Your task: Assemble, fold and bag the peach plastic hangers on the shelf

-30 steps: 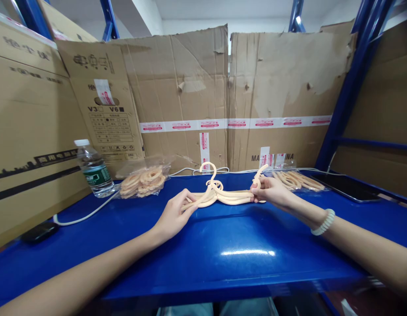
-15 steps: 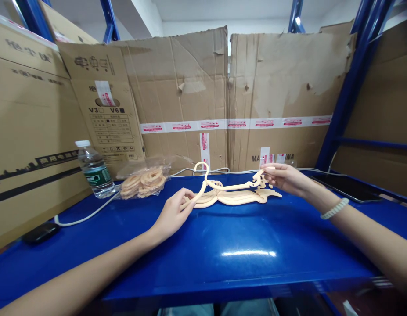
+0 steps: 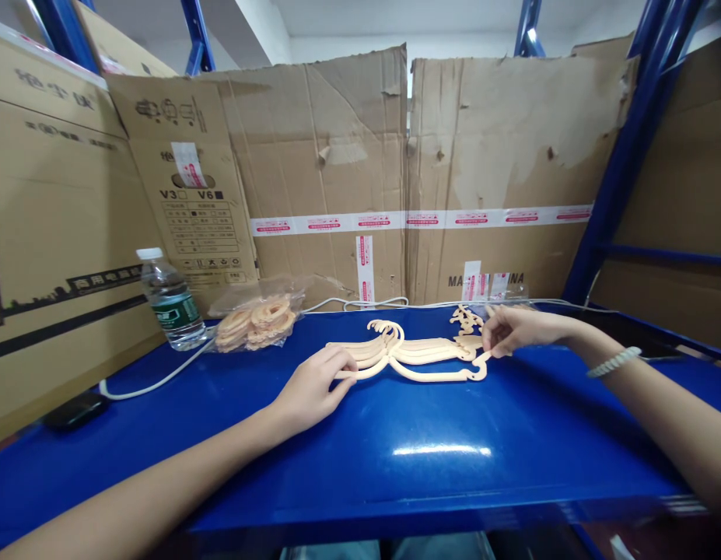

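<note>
A cream clothes hanger (image 3: 428, 376) lies at the front of a row of similar hangers (image 3: 421, 349) on the blue shelf (image 3: 360, 459). Its left arm end is pinched in my left hand (image 3: 319, 385). My right hand (image 3: 516, 330) has its fingers closed on the small hooked piece at the hanger's right end. The hook of this hanger points up and to the left, overlapping the hooks behind it. Behind the row, close to my right hand, sits a small pile of cream hooked pieces (image 3: 466, 319).
A clear bag of cream rings (image 3: 258, 323) stands beside a water bottle (image 3: 172, 303) on the left. A black device (image 3: 75, 412) with a white cable (image 3: 155, 389) lies at the left front. Cardboard boxes (image 3: 330, 179) wall the back; a dark tablet (image 3: 620, 334) is at right.
Both hands have brought the hanger down from above the row and laid it at the front. The right hand has moved down and slightly to the right.
</note>
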Demonstrator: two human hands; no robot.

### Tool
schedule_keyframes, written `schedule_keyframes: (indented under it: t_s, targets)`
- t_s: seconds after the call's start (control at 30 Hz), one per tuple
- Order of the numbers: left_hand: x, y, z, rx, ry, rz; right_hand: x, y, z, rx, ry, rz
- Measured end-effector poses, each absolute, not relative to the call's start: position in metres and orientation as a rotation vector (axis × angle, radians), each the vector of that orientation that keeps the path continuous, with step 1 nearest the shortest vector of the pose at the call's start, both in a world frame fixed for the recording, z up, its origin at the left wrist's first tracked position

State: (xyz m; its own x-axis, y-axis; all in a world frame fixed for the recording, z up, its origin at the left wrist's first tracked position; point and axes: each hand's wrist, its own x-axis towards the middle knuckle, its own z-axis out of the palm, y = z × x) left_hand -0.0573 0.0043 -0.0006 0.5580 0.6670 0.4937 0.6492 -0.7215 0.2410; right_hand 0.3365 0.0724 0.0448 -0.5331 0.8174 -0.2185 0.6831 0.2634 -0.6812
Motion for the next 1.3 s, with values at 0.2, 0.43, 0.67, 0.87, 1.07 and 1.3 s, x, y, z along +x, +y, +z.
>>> schedule_keyframes:
  t_s: [0.2, 0.43, 0.67, 0.87, 1.07, 1.3]
  targets:
    - [-0.056, 0.003, 0.0, 2.844, 1.217, 0.722, 0.339, 0.077, 0.039, -1.506, -2.365, 1.032]
    - [-0.058, 0.005, -0.002, 2.898, 1.225, 0.723, 0.334, 0.075, 0.039, -1.584, -2.458, 0.797]
    - [-0.059, 0.006, -0.003, 2.923, 1.184, 0.776, 0.332, 0.075, 0.037, -1.583, -2.503, 0.715]
    - [-0.059, 0.005, -0.002, 2.898, 1.212, 0.737, 0.331, 0.073, 0.038, -1.593, -2.511, 0.695]
    - [-0.059, 0.006, -0.001, 2.991, 1.222, 0.726, 0.33, 0.074, 0.037, -1.598, -2.506, 0.641]
    - [-0.06, 0.009, -0.001, 3.075, 1.245, 0.664, 0.327, 0.074, 0.036, -1.602, -2.544, 0.505]
